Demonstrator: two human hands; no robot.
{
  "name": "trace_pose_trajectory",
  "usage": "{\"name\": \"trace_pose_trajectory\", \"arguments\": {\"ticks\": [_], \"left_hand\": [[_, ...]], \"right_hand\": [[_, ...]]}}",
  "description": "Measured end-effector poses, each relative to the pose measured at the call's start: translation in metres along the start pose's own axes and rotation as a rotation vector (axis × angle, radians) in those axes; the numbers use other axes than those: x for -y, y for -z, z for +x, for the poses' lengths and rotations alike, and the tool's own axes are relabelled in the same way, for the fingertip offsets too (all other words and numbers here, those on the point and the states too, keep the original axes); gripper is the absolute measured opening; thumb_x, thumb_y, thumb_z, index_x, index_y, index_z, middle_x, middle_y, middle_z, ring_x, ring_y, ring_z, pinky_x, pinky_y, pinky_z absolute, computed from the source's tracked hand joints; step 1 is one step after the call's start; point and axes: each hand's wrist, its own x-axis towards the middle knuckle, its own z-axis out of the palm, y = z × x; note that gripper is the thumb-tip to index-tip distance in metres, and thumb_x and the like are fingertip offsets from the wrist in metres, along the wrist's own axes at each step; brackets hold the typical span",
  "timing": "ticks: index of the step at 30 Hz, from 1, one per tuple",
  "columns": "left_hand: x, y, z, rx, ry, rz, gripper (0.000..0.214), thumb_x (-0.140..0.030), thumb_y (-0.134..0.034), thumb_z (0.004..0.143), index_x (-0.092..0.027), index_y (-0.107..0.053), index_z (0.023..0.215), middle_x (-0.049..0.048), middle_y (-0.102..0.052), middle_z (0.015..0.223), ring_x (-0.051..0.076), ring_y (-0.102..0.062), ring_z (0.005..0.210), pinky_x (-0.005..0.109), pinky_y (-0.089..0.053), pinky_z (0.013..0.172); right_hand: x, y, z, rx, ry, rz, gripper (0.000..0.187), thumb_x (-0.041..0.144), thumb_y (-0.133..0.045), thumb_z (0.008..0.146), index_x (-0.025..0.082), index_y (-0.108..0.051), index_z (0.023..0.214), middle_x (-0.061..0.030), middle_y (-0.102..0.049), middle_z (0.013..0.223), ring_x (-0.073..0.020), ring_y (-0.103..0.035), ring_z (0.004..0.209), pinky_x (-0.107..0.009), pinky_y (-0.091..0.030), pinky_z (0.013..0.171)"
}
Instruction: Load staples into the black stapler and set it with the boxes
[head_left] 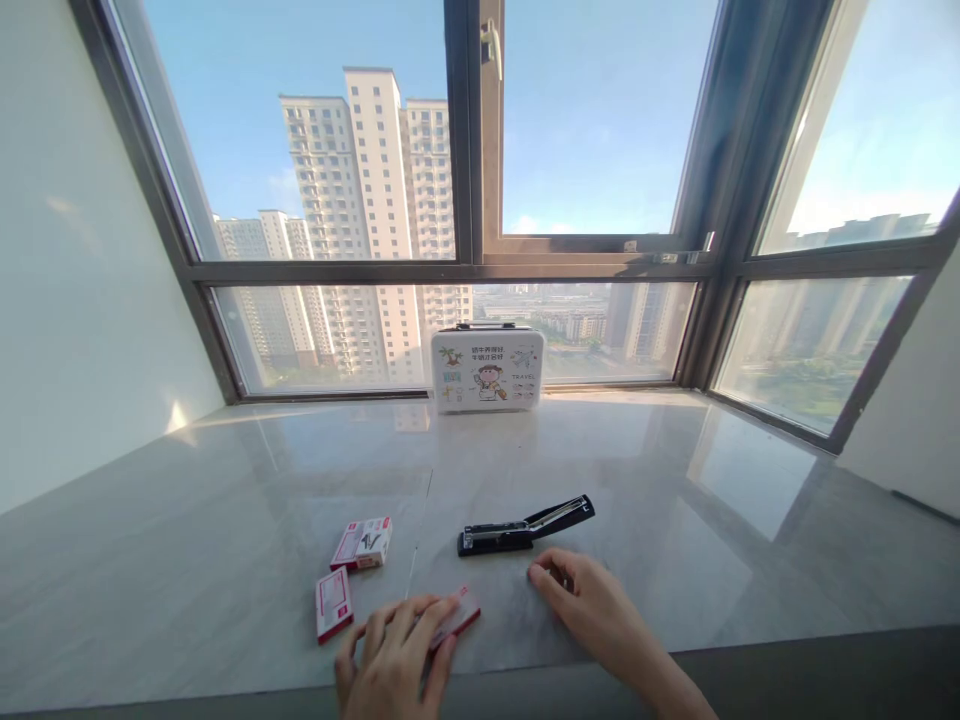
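Observation:
My left hand [401, 655] is at the front of the sill, its fingers and thumb closed around a red and white staple box [465, 612]. Part of that box is hidden under the fingers. To the right, my right hand [574, 595] rests on the surface with thumb and forefinger drawn together; whatever they hold, if anything, is too small to make out. Just beyond it lies a black stapler [499, 537], its top arm swung up toward the right. Left of my left hand are two more staple boxes, one flat [333, 604] and one with a stapler picture [373, 543].
A white case [487, 375] with cartoon prints and a dark handle stands upright against the window at the back. The grey marble sill [247, 530] ends in a front edge close to my hands. Window frames [337, 272] and side walls enclose it.

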Motion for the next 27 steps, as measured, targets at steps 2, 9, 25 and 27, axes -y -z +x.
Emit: {"name": "trace_pose_trajectory", "arguments": {"ticks": [2, 9, 25, 27], "left_hand": [[-0.019, 0.002, 0.014, 0.084, -0.094, -0.119, 0.034, -0.035, -0.055, 0.091, -0.038, -0.065, 0.123, 0.0013, -0.069, 0.122, 0.025, -0.057, 0.114, 0.043, -0.038, 0.102], [-0.019, 0.0, 0.059, 0.207, -0.165, -0.481, 0.043, -0.032, -0.066, 0.081, -0.031, -0.064, 0.124, 0.0002, -0.069, 0.116, 0.02, -0.061, 0.107, 0.03, -0.045, 0.096], [-0.007, -0.009, 0.06, 0.204, -0.121, -0.609, 0.053, -0.034, -0.071, 0.078, -0.032, -0.061, 0.13, 0.0022, -0.067, 0.114, 0.021, -0.063, 0.1, 0.03, -0.046, 0.091], [-0.007, -0.009, 0.061, 0.214, -0.124, -0.605, 0.051, -0.038, -0.072, 0.078, -0.032, -0.062, 0.128, 0.0022, -0.068, 0.112, 0.022, -0.063, 0.099, 0.03, -0.046, 0.089]], "right_hand": [[0.009, -0.008, 0.009, 0.138, 0.016, 0.075, 0.042, 0.05, -0.044, 0.095, 0.019, -0.068, 0.081, 0.0003, -0.062, 0.061, -0.0137, -0.053, 0.057, -0.023, -0.034, 0.055], [-0.016, -0.008, 0.039, 0.183, -0.068, 0.116, 0.032, 0.043, -0.055, 0.09, 0.015, -0.065, 0.077, 0.002, -0.057, 0.057, -0.0105, -0.045, 0.051, -0.02, -0.028, 0.049], [0.06, 0.021, 0.04, 0.24, 0.372, -0.525, 0.015, 0.024, -0.066, 0.075, 0.029, -0.079, 0.079, -0.0016, -0.07, 0.068, -0.017, -0.061, 0.064, -0.025, -0.029, 0.056], [0.07, 0.017, 0.049, 0.314, 0.349, -0.66, 0.015, 0.025, -0.068, 0.072, 0.028, -0.08, 0.081, -0.0044, -0.072, 0.071, -0.0197, -0.063, 0.067, -0.025, -0.032, 0.058]]}}
